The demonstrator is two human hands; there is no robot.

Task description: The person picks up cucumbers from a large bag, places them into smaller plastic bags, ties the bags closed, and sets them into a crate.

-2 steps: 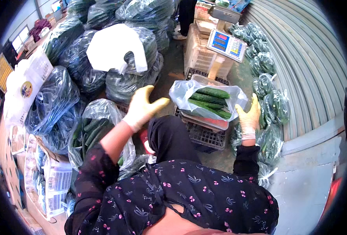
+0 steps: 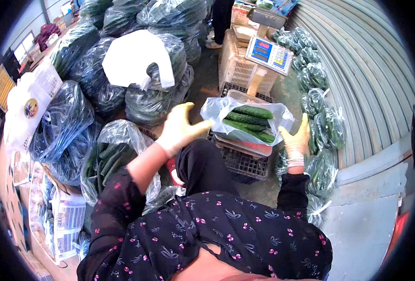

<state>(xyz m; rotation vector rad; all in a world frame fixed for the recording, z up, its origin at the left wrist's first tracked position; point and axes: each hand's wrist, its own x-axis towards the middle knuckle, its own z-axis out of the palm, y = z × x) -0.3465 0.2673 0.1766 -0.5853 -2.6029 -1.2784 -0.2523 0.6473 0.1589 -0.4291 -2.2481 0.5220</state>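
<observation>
A clear plastic bag (image 2: 211,112) holding several green cucumbers (image 2: 247,119) lies on the platform of a weighing scale (image 2: 259,149), its mouth spread open. My left hand (image 2: 182,129), in a pale yellow glove, is open just left of the bag, thumb pointing at its edge. On the other side, my right hand (image 2: 295,143), gloved the same way, has its thumb by the bag's right rim and its fingers apart and raised. Whether that thumb touches the plastic I cannot tell. Behind the bag, the scale's display (image 2: 269,54) stands on a post.
Big bags of cucumbers (image 2: 88,70) are heaped at the left, with white plastic bags (image 2: 132,54) on top. An open bag of cucumbers (image 2: 111,159) stands by my left forearm. Smaller filled bags (image 2: 317,126) line the corrugated wall (image 2: 366,84). A black crate (image 2: 245,164) sits beneath the scale.
My left hand has moved right, closer to the bag of cucumbers. My right hand stays almost where it was, and the bag remains on the scale.
</observation>
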